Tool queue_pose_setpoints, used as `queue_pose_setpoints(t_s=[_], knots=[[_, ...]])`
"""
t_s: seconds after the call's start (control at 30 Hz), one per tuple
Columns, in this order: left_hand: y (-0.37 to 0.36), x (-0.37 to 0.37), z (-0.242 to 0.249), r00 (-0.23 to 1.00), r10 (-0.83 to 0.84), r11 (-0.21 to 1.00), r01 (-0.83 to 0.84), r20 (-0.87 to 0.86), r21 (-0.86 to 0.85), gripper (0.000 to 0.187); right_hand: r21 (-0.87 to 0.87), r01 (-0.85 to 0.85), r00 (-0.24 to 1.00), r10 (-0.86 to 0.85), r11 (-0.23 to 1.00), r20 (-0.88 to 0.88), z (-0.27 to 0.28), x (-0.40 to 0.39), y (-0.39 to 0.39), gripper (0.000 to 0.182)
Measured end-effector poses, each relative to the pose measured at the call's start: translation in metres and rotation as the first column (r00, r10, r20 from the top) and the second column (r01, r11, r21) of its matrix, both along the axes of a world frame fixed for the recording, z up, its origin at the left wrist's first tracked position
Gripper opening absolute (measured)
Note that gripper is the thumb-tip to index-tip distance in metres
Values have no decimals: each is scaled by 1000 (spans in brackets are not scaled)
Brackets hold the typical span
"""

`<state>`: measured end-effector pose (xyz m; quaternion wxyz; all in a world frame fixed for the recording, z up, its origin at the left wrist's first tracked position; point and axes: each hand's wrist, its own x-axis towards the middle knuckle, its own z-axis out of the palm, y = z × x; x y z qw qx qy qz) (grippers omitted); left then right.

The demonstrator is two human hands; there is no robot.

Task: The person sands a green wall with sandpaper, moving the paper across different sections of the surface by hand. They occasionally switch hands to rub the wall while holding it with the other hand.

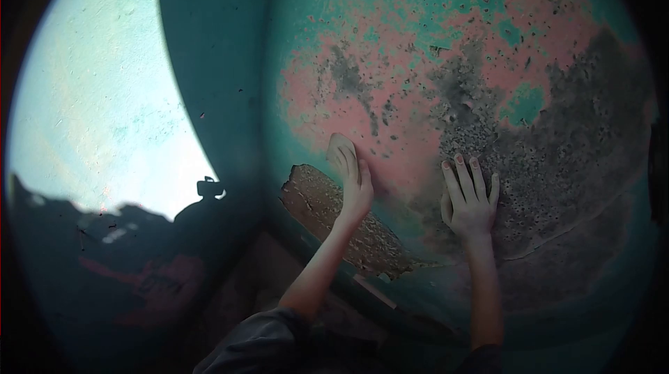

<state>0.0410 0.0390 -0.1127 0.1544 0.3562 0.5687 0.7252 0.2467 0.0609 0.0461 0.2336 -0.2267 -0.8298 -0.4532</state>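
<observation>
A worn wall [390,109] fills the right half, its teal paint rubbed through to pink and rough dark grey patches. Against the pink part, my left hand [357,182] presses a thin pale piece that looks like sandpaper [339,142], its fingers together over it. My right hand [471,201] lies flat with fingers spread on the edge of the grey patch [543,172], holding nothing that I can see. Below and left of my left hand is a brown, bare patch [317,203] with ragged edges, partly behind my forearm.
On the left, another teal wall [216,46] meets this one at a corner. Bright sunlight [104,95] falls on it above a dark shadow [125,269]. A pale strip [374,292] lies low near the base of the worn wall.
</observation>
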Motion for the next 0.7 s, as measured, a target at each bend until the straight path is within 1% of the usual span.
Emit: queue_pose_setpoints(t_s=[0.03,0.1,0.13,0.2,0.23,0.3,0.33,0.4,0.43,0.5,0.53,0.63,0.67,0.7], knots=[[6,-24,1,1000,3,1000,-2,-1,5,66,5,-2,1000,3,1000,-1,0,-1,0,45],[19,-54,-6,996,79,990,-83,44,111,65,-4,-14,1000,14,1000,-10,0,-2,0,45],[17,-41,-10,996,85,990,-89,42,113,65,-2,-20,1000,20,1000,-13,-1,-3,-1,45],[6,16,-23,999,44,999,-44,-9,0,65,5,-26,1000,26,1000,7,1,-3,-1,45],[0,33,-32,999,46,999,-46,-7,3,65,8,-29,1000,28,1000,9,3,-1,-2,45],[-10,50,-50,982,-138,990,138,-130,-13,66,-42,-40,998,41,998,40,4,1,-3,46],[-12,33,-42,982,-134,991,133,-133,-17,66,-46,-44,998,46,998,36,4,1,-3,46],[-1,-22,-20,998,-65,998,64,28,16,67,-65,-43,998,45,997,36,4,1,-5,47],[3,-42,-9,997,-68,998,67,23,17,67,-63,-40,999,42,997,32,4,0,-6,47],[10,-72,8,999,31,999,-33,37,40,67,-64,-40,999,41,997,14,3,-6,-5,48],[14,-62,3,998,50,997,-52,30,53,66,-60,-41,999,42,997,10,3,-12,-3,48],[-1,5,-26,994,-57,998,59,-93,25,66,-77,-59,998,60,995,19,3,-40,-1,48],[-3,18,-35,985,-104,994,108,-140,20,66,-98,-80,996,82,992,20,5,-53,0,48],[-7,11,-34,985,-107,994,110,-137,12,66,-124,-98,995,101,987,17,4,-63,0,48]])
